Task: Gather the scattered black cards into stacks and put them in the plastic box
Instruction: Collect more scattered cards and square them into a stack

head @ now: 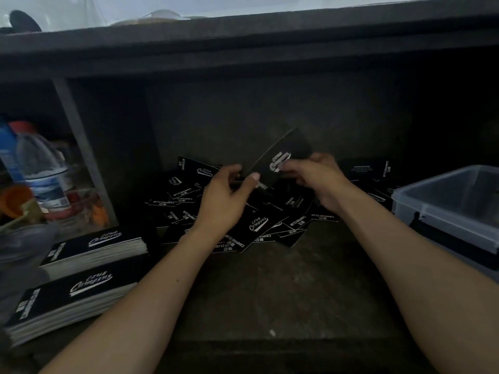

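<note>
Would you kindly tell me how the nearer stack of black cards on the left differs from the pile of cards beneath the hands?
The nearer stack is squared up, edges aligned; the pile is loose, its cards overlapping at many angles. The stack shows one printed face on top; the pile shows many, turned different ways. Both are black cards with white print.

White script "Crua Camping" and block letters "CAMPING CLUB" are printed on the near stack (73,295), the far stack (94,245) and the scattered black cards (259,225). The print on the held card (280,157) is blurred.
</note>
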### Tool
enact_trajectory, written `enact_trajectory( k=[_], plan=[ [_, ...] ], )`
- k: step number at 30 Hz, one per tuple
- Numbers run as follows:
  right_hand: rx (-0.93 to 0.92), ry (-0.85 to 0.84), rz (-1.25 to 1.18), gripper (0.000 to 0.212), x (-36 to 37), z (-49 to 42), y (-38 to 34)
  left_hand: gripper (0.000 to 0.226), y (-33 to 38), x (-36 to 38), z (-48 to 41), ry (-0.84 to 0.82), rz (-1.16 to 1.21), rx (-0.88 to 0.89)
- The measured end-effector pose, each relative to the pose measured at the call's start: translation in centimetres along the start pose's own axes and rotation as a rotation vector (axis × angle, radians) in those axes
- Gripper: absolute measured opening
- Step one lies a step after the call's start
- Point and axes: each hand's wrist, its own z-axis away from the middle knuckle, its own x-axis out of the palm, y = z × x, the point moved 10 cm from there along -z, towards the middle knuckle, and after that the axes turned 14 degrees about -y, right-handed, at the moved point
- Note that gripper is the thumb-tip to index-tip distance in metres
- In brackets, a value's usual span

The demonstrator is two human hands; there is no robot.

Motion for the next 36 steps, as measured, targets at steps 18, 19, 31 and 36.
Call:
enact_trajectory(
  k=[18, 19, 31, 36],
  plan=[
    [0.081, -0.402, 0.738, 0.055, 3.4, 0.7, 2.4, 0.014, -0.1, -1.3, 0.4, -0.003, -0.346, 0.035],
    [0.03, -0.363, 0.674, 0.056, 3.2, 0.7, 1.8, 0.012, 0.1, -0.9, 0.3, -0.034, -0.318, 0.059],
    [0.323, -0.219, 0.969, 0.056, 0.8, 0.9, 3.5, 0.043, -1.1, -0.9, 0.6, -0.057, -0.546, -0.087],
    [0.378, -0.131, 0.759, 0.054, -0.1, 1.1, 3.9, 0.047, -1.9, -1.3, 0.3, -0.023, -0.55, -0.107]
  ],
)
